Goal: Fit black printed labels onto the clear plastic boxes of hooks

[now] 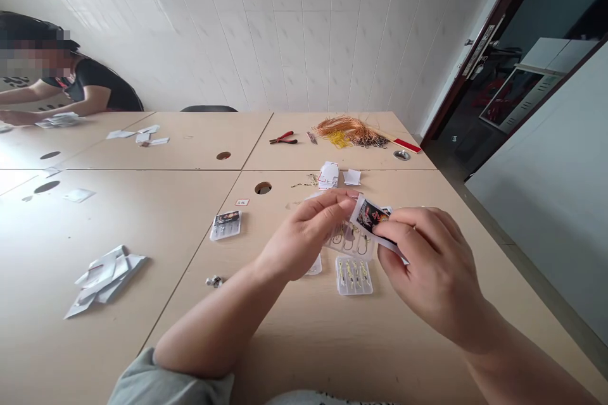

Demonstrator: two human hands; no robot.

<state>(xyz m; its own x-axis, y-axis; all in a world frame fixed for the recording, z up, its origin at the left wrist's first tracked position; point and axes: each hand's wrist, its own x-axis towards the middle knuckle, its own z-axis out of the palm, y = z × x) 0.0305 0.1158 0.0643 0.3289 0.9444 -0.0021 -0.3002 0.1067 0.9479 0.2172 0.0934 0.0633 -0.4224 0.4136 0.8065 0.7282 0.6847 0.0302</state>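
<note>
Between my two hands is a small black printed packet with a white border (373, 215), tilted above the table. My left hand (316, 228) pinches its upper left corner. Fingers and thumb of my right hand (427, 259) are closed on its right part. Right beneath, partly covered by the hands, lies a clear compartment box with hooks (350, 240). Nearer to me sits another clear box (354, 276) with several yellowish rigs in its slots. The edge of one more clear box (315, 264) shows beside my left wrist.
A closed small box (226, 225) and metal bits (215, 281) lie left of my left arm. White packets (107, 278) are further left. Beyond are white cards (328, 174), pliers (284, 138) and an orange line bundle (351, 131). A person (90, 85) sits far left.
</note>
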